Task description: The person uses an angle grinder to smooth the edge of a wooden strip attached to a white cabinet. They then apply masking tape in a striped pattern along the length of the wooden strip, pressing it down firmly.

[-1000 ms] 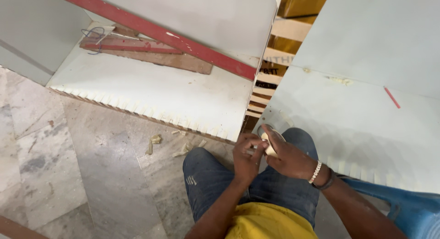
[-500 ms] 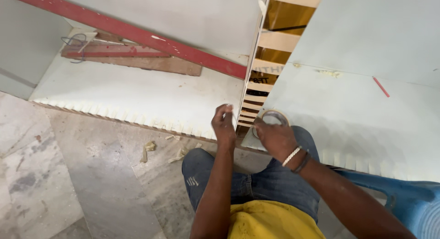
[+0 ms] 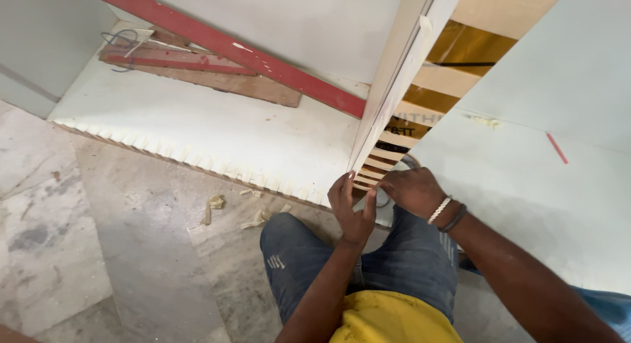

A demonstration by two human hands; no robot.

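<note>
I see my left hand (image 3: 352, 208) up against the bottom end of a pale edge strip (image 3: 394, 86) that runs up the front edge of the white cabinet panel (image 3: 217, 129), fingers (image 3: 342, 188) pressed on the strip's lower end, thumb alongside it, so it is pinching or pressing the strip there rather than hanging loose. My right hand (image 3: 413, 188) sits just beside it to the right, curled over a roll of tape (image 3: 394, 185), of which only a sliver of ring shows under the palm; grip looks closed round the roll, but I can't tell how tight. Beaded and dark wristbands (image 3: 447, 215) on that wrist. Both hands are close together above my knees in blue jeans (image 3: 407, 264), with a yellow shirt (image 3: 394, 320) below. Behind the strip is a gap with wooden slats (image 3: 453, 73). A red bar (image 3: 223, 47) lies diagonally across the panel, a wooden plank (image 3: 217, 80) beneath it. Small wood scraps (image 3: 213, 205) lie on the marble floor (image 3: 85, 238). Another white panel (image 3: 539, 152) is at right.
</note>
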